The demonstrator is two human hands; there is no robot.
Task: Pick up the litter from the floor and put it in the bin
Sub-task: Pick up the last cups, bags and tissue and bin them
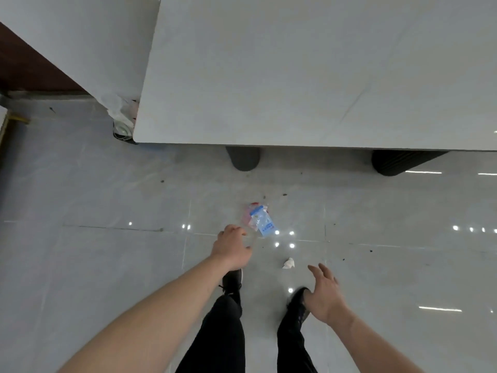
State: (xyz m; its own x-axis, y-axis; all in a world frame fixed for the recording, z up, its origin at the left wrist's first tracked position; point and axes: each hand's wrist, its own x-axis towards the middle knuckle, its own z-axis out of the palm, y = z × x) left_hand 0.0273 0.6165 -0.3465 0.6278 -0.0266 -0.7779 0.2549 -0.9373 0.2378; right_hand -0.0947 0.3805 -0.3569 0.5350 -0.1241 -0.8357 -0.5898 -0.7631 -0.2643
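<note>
Neither hand holds anything right now. The left hand hangs out over the floor with its fingers loosely curled, empty, its knuckles just short of the wrapper but not touching it. The right hand is spread, fingers relaxed and fanned apart, hovering above the right shoe.

The litter is all on the glossy grey tiles. The wrapper, a clear blue-printed packet with something pink and red bunched behind it, lies ahead of the feet, between the left hand and the table. A small crumpled white scrap sits nearer in, between the two hands and clear of both. Dark specks are scattered over the tiles around them.

The bin stands at the table's left corner, tucked half under the edge, its white liner bunched at the rim and something pale inside; well apart from the wrapper.

Two dark round table legs show under the near edge. Below, black trousers and the left shoe stand planted on the tiles.
</note>
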